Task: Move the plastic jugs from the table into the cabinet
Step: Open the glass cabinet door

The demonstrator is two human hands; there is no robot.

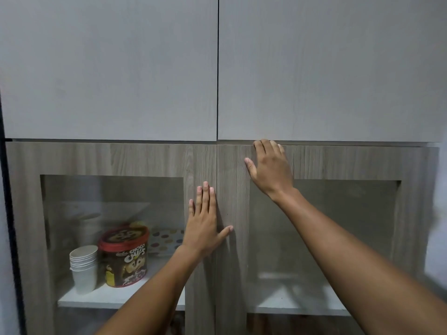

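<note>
Left hand (205, 228): lay flat, fingers spread, holding nothing, on the left cabinet door (116, 160).
Right hand (271, 168): fingertips hooked over the right cabinet door (350, 163) top edge.

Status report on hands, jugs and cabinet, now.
Left hand flat on the left glass-paned wooden cabinet door, empty. Right hand at the right door's top edge, fingers hooked. Both doors shut. No jugs in sight.

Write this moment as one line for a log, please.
left hand: flat on left door | right hand: fingertips at right door top edge | doors: shut | jugs: not in view
</note>
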